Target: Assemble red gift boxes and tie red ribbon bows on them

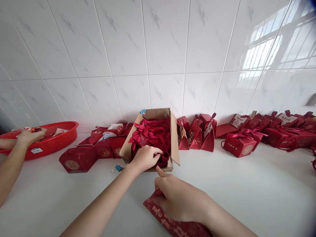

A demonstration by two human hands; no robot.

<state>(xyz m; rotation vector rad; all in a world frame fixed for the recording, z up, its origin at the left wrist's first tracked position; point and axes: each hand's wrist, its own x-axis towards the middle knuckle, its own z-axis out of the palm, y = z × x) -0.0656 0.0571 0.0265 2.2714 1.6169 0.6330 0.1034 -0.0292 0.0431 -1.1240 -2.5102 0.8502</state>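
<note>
My left hand (145,158) reaches into an open cardboard box (175,144) and closes its fingers on the red ribbons (151,133) that fill it. My right hand (179,199) rests nearer to me on a flat red printed gift box (170,223) lying on the white counter, fingers curled over its edge and thumb pointing up. The flat box carries gold characters and is partly hidden under my hand and wrist.
Folded red gift boxes (197,135) line the tiled wall left and right of the cardboard box. A blue binder clip (118,168) lies beside the box. At the far left another person's hand (29,135) reaches into a red plastic basket (53,144).
</note>
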